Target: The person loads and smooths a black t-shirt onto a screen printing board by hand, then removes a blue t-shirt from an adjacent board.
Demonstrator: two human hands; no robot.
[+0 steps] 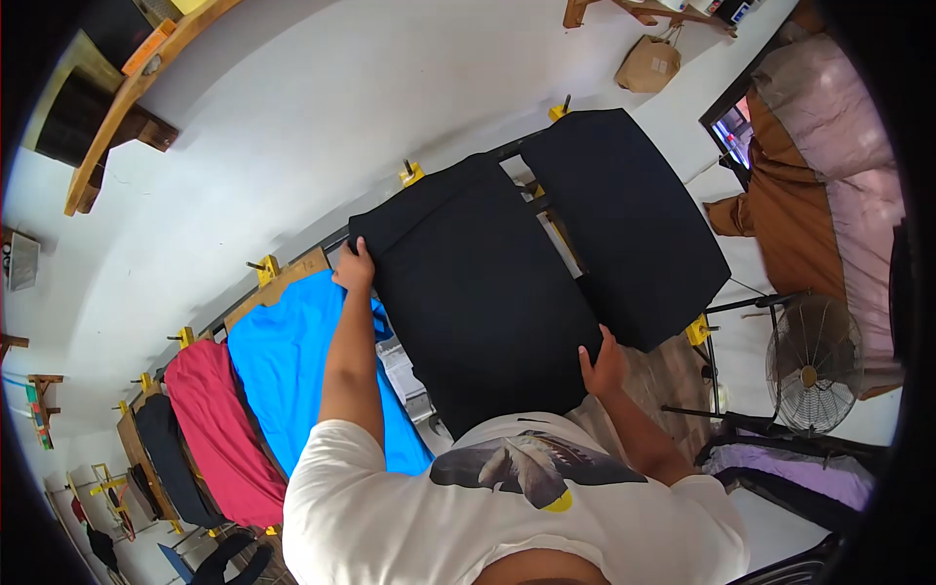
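Note:
A smooth black garment (473, 292) lies stretched over a flat board in front of me. My left hand (353, 265) grips its far left edge, fingers closed around the cloth. At its near right edge, my right hand (604, 366) holds the cloth with thumb and fingers. To the right, a second black garment (624, 224) covers another board, with a narrow gap between the two. A bright blue garment (292, 356) hangs loosely over a board by my left forearm. What lies beneath the black cloth is hidden.
Farther left are a dark red garment (219, 429) and another black one (171, 458) on boards. Yellow clamps (411, 175) line the rail along the white wall. At the right stands a fan (814, 366). A paper bag (648, 64) hangs on the wall.

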